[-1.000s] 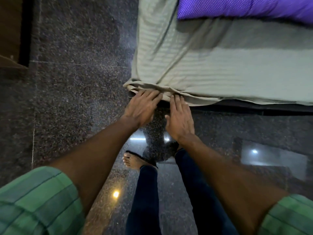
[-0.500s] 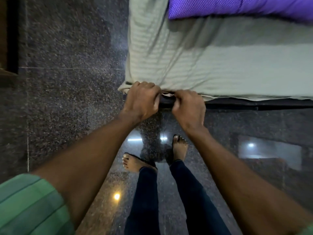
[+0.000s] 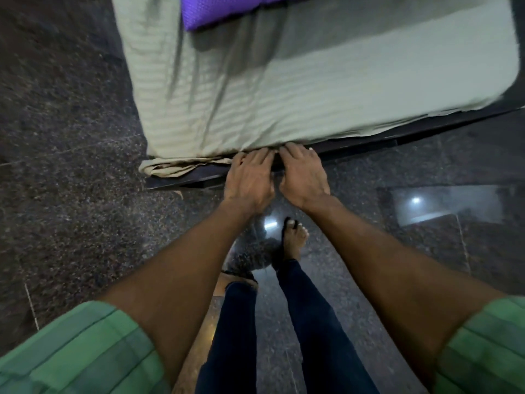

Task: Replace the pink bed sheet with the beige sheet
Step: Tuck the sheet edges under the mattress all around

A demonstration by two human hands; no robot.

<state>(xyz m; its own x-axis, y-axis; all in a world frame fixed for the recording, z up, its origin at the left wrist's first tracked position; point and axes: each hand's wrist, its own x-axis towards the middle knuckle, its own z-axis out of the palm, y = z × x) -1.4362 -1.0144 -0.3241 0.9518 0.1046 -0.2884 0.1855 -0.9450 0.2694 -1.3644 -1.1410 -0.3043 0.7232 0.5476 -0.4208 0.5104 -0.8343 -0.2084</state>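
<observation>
Tucking looks like the step in hand: the beige sheet [image 3: 284, 89] is lying spread over the bed, its corner bunching loose at the left, so working along the edge evenly should keep it taut. The left hand [image 3: 250, 180] is pressing fairly straight fingers onto the sheet's near edge; the right hand [image 3: 304, 177], just beside it, is doing likewise, neither grip closing round cloth.

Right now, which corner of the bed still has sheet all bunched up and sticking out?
The near left corner, left of the left hand: the beige sheet lies there in loose folds. The far right corner looks smooth.
</observation>
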